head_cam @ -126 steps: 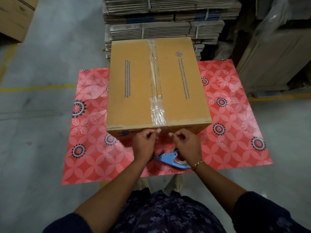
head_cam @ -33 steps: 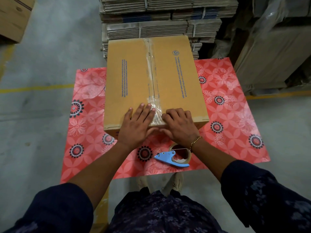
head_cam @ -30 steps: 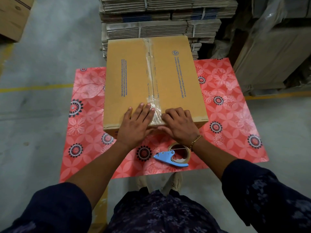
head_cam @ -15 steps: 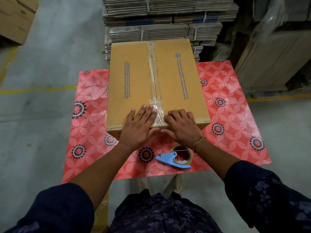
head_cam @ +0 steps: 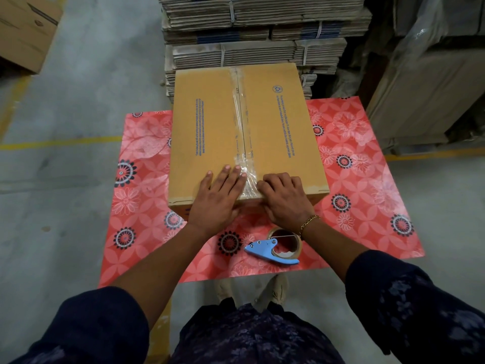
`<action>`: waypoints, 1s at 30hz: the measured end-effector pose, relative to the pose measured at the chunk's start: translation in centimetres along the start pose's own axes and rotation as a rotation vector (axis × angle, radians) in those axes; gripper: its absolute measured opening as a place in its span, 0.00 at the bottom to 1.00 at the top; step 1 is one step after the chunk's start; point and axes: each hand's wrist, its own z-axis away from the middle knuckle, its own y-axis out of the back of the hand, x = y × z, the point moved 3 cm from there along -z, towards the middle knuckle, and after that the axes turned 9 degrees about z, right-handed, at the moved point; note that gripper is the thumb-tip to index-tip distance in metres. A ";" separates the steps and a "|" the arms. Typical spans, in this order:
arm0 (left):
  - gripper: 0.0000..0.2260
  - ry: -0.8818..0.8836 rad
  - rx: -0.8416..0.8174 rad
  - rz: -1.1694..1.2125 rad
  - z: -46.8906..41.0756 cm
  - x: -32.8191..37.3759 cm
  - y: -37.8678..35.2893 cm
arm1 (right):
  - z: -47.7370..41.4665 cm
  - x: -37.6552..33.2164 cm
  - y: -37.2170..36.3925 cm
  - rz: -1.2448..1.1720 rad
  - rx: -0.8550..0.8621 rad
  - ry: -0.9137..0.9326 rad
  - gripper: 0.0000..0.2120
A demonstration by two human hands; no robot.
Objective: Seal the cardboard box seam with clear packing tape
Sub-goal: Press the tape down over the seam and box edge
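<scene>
A brown cardboard box [head_cam: 210, 132] stands on a red flowered table [head_cam: 362, 179]. Clear tape [head_cam: 240, 122] runs along its centre seam and crumples at the near edge [head_cam: 249, 183]. My left hand [head_cam: 219, 197] lies flat on the box top just left of the seam, fingers spread. My right hand [head_cam: 284, 198] rests on the near edge just right of the seam, fingers curled down onto the cardboard. Neither hand holds anything. A blue tape dispenser with its roll [head_cam: 278, 248] lies on the table below my right wrist.
Bundled stacks of flat cardboard [head_cam: 262, 30] rise right behind the box. Wrapped cartons [head_cam: 425, 95] stand at the right, another carton [head_cam: 23, 30] at the far left. Grey concrete floor with yellow lines [head_cam: 60, 143] surrounds the table.
Four seconds ago both hands pinched the tape end at the box's front face. Since then they have moved up onto the box top beside the seam and have stayed there for the last second.
</scene>
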 end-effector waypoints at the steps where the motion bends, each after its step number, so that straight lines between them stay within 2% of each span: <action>1: 0.41 -0.003 -0.007 0.010 0.1 -0.1 0.1 | 0.0 0.0 0.2 -0.004 -0.010 0.001 0.25; 5: 0.45 -0.002 -0.019 0.028 0.2 0.0 0.4 | -0.7 -0.4 0.3 0.013 -0.055 -0.057 0.29; 11: 0.41 0.013 0.008 0.055 0.2 0.1 0.4 | -1.0 -0.9 0.0 0.054 -0.047 -0.062 0.27; 18: 0.33 0.059 0.080 0.085 -0.1 0.6 0.4 | -0.7 -0.7 0.0 0.060 -0.045 -0.033 0.19; 20: 0.33 0.063 0.067 0.072 -0.2 0.6 0.4 | -0.5 -0.5 0.3 0.024 -0.018 -0.037 0.14; 24: 0.33 0.059 0.050 0.040 -0.1 0.5 0.4 | 1.4 -0.3 2.3 -0.118 0.011 -0.057 0.13; 27: 0.36 0.063 0.023 0.031 -0.2 0.5 0.3 | 5.9 0.1 2.1 -0.299 -0.024 -0.255 0.07; 30: 0.41 0.051 0.007 0.045 -0.1 0.5 0.5 | 10.7 1.2 -1.5 -0.533 -0.383 -0.610 0.10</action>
